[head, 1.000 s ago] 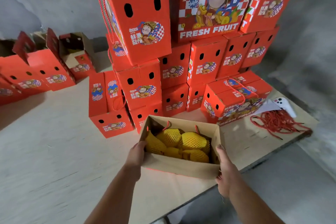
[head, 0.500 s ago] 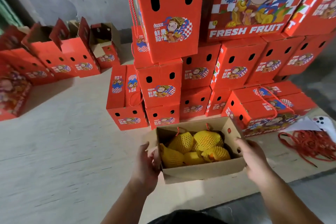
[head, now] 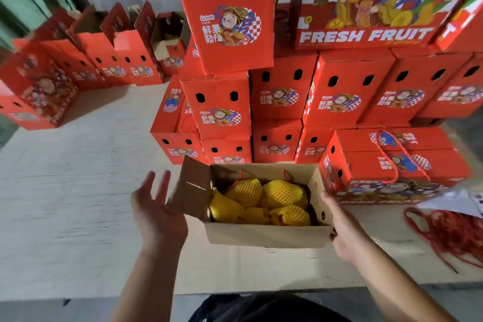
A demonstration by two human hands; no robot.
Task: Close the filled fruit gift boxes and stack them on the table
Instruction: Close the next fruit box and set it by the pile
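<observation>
**Fold the left end flap in first**

Open box [head: 264, 232] sits near the front edge of the table [head: 78, 204], just in front of the closed red stack [head: 277, 91], netted yellow fruit [head: 261, 198] inside. Left hand [head: 156, 212]: fingers straight and spread, palm under the raised left flap [head: 192, 188], gripping nothing. Right hand [head: 342, 225] lies against the right end wall; finger curl unclear. Advice: push flap flat over fruit, brace the right wall, tuck rope handles [head: 286, 174] clear, watch fruit sitting proud
</observation>
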